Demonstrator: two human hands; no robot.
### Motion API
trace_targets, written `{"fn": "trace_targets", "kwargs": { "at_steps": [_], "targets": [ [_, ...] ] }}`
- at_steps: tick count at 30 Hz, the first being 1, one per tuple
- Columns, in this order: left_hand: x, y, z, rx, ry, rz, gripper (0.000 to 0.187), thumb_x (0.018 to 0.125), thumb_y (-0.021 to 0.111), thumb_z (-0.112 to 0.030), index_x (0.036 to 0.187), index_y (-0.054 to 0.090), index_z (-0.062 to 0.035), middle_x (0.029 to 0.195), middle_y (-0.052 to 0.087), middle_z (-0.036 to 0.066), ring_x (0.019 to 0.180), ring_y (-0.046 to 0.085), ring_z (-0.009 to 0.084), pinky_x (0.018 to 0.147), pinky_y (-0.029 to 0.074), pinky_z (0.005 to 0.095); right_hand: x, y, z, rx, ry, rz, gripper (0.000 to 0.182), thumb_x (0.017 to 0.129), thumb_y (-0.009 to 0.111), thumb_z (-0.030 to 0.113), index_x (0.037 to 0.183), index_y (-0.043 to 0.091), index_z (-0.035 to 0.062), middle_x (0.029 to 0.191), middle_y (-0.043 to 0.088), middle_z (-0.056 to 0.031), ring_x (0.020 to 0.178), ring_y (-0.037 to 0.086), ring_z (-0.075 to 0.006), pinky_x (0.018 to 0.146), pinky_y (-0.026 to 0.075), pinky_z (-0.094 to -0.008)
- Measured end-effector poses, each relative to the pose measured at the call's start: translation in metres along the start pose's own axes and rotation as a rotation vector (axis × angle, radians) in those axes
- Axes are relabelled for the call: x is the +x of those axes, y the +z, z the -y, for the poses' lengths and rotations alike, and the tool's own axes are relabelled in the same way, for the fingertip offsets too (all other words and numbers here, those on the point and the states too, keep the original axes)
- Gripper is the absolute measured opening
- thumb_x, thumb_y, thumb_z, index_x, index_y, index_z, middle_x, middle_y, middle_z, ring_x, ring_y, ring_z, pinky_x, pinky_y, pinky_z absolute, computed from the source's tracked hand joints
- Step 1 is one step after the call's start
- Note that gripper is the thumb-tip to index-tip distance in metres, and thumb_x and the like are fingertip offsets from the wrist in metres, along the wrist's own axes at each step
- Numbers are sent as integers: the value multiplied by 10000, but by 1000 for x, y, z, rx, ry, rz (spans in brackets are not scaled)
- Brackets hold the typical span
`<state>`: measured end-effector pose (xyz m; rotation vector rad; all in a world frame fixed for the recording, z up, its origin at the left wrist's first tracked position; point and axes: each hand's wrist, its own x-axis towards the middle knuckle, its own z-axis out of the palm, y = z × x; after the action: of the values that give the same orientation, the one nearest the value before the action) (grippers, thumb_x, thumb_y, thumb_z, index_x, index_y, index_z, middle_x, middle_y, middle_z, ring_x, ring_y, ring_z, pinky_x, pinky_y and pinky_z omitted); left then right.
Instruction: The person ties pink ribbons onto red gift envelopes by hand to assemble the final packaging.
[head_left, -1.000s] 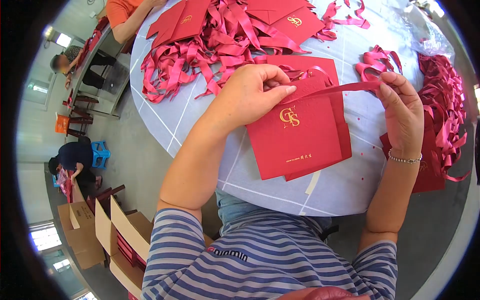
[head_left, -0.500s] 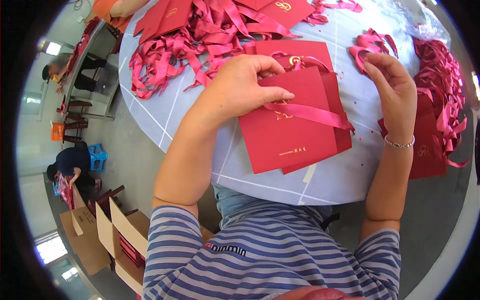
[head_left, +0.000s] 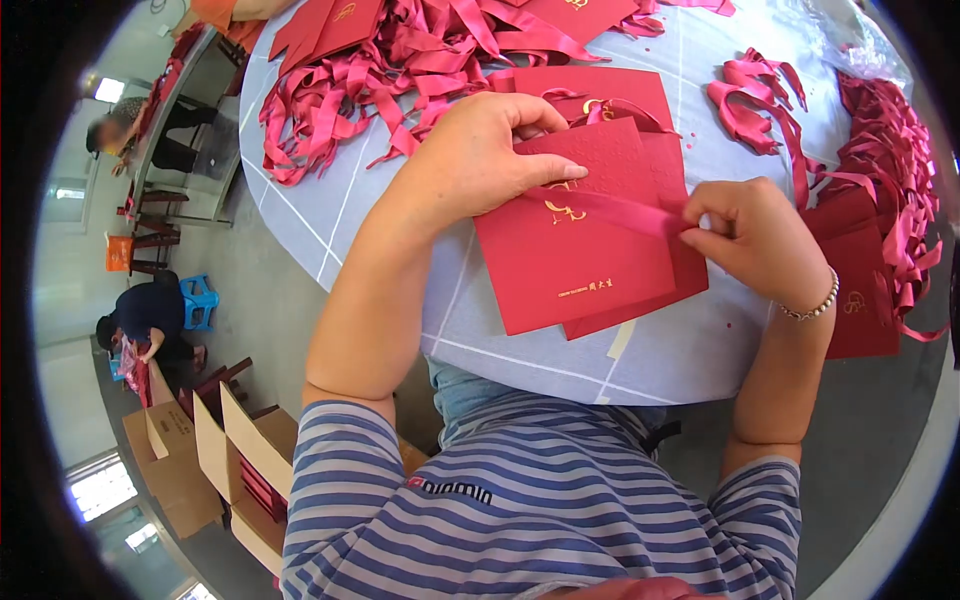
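My left hand point(head_left: 485, 150) grips the upper left edge of a flat red paper gift bag point(head_left: 600, 260), thumb on its front and fingers behind. The bag bears a gold emblem and small gold lettering. Across its front stretches a pink-red satin ribbon point(head_left: 630, 213), running from beside my left thumb to my right hand point(head_left: 755, 235). The right fingers are pinched on the ribbon's free end at the bag's right side. Under this bag lies another red bag point(head_left: 688, 280), and one more with a ribbon point(head_left: 635, 90) lies just beyond.
Heaped ribbons and red bags point(head_left: 400, 65) cover the far left of the table point(head_left: 500, 355). Loose ribbons point(head_left: 750, 100) lie at the right, near ribboned bags point(head_left: 860, 270) at the edge. Open cartons point(head_left: 175, 465) stand on the floor at left; other people sit beyond.
My right hand has come down and left from beside the loose ribbons to the bag, and now pinches the ribbon's end. The left hand keeps its hold.
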<state>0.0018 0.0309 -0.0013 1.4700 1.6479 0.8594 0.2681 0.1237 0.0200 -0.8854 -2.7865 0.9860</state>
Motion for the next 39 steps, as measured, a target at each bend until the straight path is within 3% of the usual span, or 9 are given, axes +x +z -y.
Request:
{"fn": "trace_targets", "kwargs": {
  "at_steps": [3,5,9,10,14,23,32,37,39],
  "targets": [
    [0,1,4,1,45,-8,331,780,838,-151,1035,688,-2,890,693,22,800,633,77,717,525,235,-3,-3,-2,-178,1,-101,73,819,689,50,826,638,-2,561,556,-106,486,553,-179,477,408,-314],
    [0,2,5,-25,43,-6,318,782,830,-132,1034,687,-1,893,701,25,802,642,82,723,526,237,0,-4,-8,39,181,-185,54,851,664,39,837,643,-9,553,576,-90,503,566,-130,482,423,-292],
    [0,1,7,-28,34,9,306,780,816,-103,1035,685,2,895,708,31,803,649,83,725,527,240,8,0,-20,399,169,-389,90,951,589,63,982,625,-14,738,668,-64,602,606,-93,537,472,-245],
    [0,1,5,-26,38,17,304,775,810,-93,1035,685,4,897,710,34,804,651,84,726,527,242,8,-3,-21,422,145,-382,107,989,557,83,1019,611,-5,887,685,-52,707,648,-98,607,501,-221],
    [-2,-1,3,14,57,31,307,765,804,-86,1034,686,2,896,712,40,804,653,89,728,527,247,11,0,-24,692,75,-403,110,1002,568,107,1017,630,18,996,680,-36,912,696,-122,725,518,-204],
    [-2,2,3,22,67,13,295,777,823,-142,1004,693,-6,877,708,38,798,648,91,723,524,249,24,7,-39,890,-49,-625,306,976,603,77,1275,612,13,1139,697,-96,958,695,-153,800,554,-226],
    [-1,3,9,-6,87,42,286,789,818,-157,1005,700,-13,880,711,32,790,642,85,722,521,244,32,24,-37,1369,-158,-631,289,945,637,29,1225,573,-8,1039,694,-101,853,684,-123,779,586,-258],
    [-2,5,6,48,96,0,276,796,814,-168,996,708,-10,869,715,30,782,646,89,715,525,254,32,30,-16,912,49,-538,242,969,586,5,1209,556,10,978,686,-69,842,634,-72,725,499,-191],
    [-3,7,5,38,89,-21,276,797,815,-176,989,711,-7,860,715,32,776,648,93,713,526,258,32,38,-5,853,-58,-546,275,975,571,0,1244,514,3,955,687,-74,847,634,-74,736,502,-195]
  ]
}}
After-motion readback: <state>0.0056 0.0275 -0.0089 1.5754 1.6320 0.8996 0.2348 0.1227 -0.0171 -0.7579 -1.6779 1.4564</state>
